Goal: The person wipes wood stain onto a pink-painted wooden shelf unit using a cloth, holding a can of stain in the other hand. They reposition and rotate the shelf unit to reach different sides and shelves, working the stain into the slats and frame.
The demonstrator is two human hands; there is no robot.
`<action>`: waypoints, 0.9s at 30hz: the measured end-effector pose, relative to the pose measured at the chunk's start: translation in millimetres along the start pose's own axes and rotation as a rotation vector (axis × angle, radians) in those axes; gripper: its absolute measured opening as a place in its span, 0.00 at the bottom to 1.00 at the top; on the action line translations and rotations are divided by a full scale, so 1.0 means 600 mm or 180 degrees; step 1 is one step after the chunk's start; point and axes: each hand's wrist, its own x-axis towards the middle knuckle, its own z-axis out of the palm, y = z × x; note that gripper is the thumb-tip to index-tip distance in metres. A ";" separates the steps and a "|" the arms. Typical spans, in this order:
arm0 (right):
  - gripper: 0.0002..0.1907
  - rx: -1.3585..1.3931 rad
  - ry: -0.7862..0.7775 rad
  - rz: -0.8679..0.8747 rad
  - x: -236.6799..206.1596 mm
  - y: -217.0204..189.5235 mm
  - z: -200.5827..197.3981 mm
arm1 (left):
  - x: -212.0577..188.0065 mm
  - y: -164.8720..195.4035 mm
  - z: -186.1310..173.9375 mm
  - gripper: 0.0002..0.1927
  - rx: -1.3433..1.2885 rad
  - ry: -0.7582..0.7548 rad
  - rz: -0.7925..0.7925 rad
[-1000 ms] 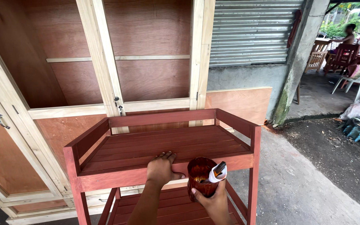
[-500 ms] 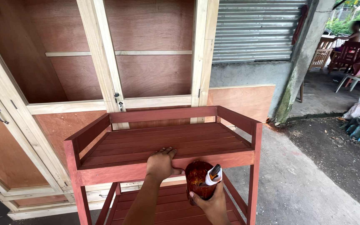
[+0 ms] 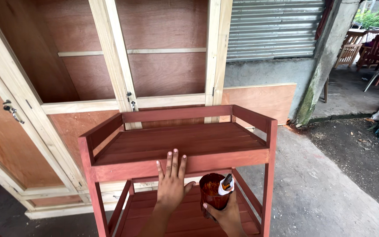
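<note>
We see the left hand (image 3: 170, 184) released, fingers spread flat against the front rail of the red-stained wooden rack (image 3: 110, 129). Just right of it, below that rail, the right hand (image 3: 229, 215) grasps a cup of reddish-brown stain (image 3: 210, 195) with a rag-wrapped applicator (image 3: 225, 184) in it. An unpainted wooden cabinet (image 3: 110, 66) stands behind the rack.

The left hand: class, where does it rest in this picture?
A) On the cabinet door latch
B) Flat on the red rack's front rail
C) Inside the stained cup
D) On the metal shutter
B: the left hand lies flat, fingers spread, on the front rail of the red rack.
</note>
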 end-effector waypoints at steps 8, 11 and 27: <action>0.45 -0.0113 -0.0223 -0.0008 -0.088 0.005 -0.039 | -0.108 0.040 0.048 0.40 -0.1218 0.0985 0.0187; 0.48 0.0161 -0.0273 0.0518 -0.132 -0.023 -0.062 | -0.154 0.071 0.039 0.37 -0.1868 0.1054 0.0352; 0.54 0.0876 -0.0305 -0.0616 -0.247 -0.044 -0.164 | -0.293 0.188 0.002 0.71 -0.2872 -0.0214 0.0621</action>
